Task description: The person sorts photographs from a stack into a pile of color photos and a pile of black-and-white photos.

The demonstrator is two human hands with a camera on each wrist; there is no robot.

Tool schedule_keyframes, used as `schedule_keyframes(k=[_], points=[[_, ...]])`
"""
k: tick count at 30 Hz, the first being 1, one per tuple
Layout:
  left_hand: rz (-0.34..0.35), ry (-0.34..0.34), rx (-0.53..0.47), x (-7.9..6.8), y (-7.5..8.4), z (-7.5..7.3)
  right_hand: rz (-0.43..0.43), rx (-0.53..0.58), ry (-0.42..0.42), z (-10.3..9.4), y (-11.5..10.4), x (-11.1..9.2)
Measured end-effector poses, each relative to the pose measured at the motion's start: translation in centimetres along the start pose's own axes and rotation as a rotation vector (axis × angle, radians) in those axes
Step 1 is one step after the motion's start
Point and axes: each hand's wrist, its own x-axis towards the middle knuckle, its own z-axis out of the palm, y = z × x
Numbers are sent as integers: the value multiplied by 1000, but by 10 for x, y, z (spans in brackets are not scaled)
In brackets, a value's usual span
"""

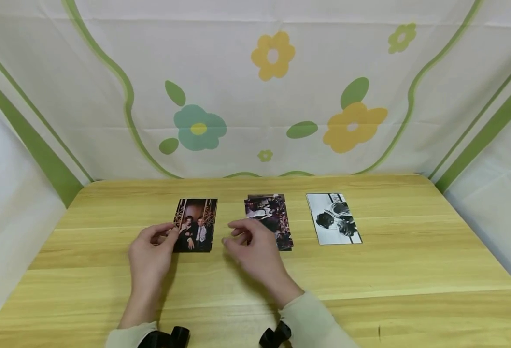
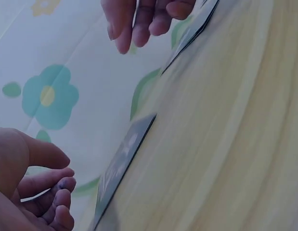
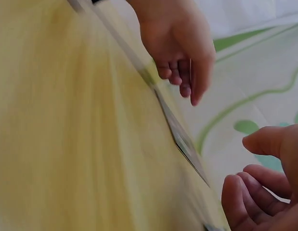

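Note:
Three groups of printed photo cards lie in a row on the table. My left hand (image 1: 151,258) is at the left edge of the left card (image 1: 199,232), which pictures two people in dark clothes. Its fingers are loosely bent with nothing between them, and the left wrist view shows the hand (image 2: 28,192) apart from the card (image 2: 124,159). My right hand (image 1: 257,251) hovers over the lower left of the middle card pile (image 1: 277,217), covering part of it. Thumb and fingers stand apart and hold nothing in the right wrist view (image 3: 264,192).
A black-and-white card pile (image 1: 335,220) lies at the right of the row. The wooden table (image 1: 368,275) ends at the back against a white flowered cloth (image 1: 238,82). Black wrist devices (image 1: 277,333) sit at both cuffs.

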Motion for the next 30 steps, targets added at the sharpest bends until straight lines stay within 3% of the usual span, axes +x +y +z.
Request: schedule_keyframes(k=[6,10,17,30], points=[[72,-198,-92,-22,23,22,-4,3,125,-33,9,2],[97,-268,-137,-33,31,36,22,22,184,-48,15,-1],[69,-322,-189,-42,33,55,53,-3,232,-70,23,-8],[61,-339,-194,-51,32,77,129,-23,301,-101,39,-19]])
